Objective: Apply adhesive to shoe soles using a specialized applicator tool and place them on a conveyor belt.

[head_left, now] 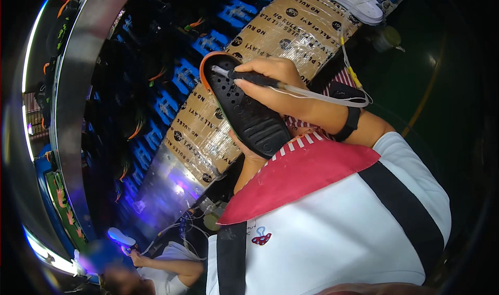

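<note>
your right hand pinches the corded tool; i can't tell your left hand's grip below; if slack, the black sole could tilt.

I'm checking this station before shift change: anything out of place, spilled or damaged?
Nothing clearly stands out: the left hand supports the black perforated shoe sole, the right hand holds a black-handled tool over it, and no spill shows. Slightly untidy: clear film on the cardboard looks creased, its glare broken.
</note>
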`<state>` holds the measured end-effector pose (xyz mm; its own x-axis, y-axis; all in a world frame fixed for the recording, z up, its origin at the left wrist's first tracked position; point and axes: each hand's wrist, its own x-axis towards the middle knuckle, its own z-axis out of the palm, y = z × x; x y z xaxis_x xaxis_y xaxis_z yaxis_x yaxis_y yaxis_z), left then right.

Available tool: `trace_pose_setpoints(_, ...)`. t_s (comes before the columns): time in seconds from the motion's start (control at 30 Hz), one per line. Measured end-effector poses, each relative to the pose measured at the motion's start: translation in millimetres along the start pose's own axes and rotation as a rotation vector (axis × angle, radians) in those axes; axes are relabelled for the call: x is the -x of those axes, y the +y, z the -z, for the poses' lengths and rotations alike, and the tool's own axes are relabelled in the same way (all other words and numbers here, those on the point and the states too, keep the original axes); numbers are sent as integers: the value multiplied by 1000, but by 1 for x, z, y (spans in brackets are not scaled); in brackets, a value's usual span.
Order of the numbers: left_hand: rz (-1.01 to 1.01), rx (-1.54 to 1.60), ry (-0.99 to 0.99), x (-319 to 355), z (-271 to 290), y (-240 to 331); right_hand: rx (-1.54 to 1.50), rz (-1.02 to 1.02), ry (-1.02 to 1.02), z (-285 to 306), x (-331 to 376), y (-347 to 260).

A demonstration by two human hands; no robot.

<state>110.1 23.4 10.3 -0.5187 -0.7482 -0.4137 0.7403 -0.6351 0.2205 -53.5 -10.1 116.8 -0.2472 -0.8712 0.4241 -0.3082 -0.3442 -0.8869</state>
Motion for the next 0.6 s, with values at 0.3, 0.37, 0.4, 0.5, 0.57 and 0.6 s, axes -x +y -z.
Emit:
trace_pose_setpoints(0.3,-9,-9,26,2,1,2,-19,246,-265,-7,9,-9)
trace_pose_setpoints(0.37,-6,-7,27,1,1,2,-42,120,-177,-3,9,-17)
trace_pose_setpoints(0.4,-4,-12,30,1,-1,3,-42,119,-176,-2,9,-13)
trace_pose_setpoints(0.5,-3,-11,38,0,-1,1,160,180,-130,-4,10,-5)
trace_pose_setpoints(0.57,-11,-14,41,-1,-1,1,227,289,-214,-11,16,-8)
trace_pose_setpoints(0.6,-18,-15,40,-1,-1,1,226,342,-263,-12,18,-9)
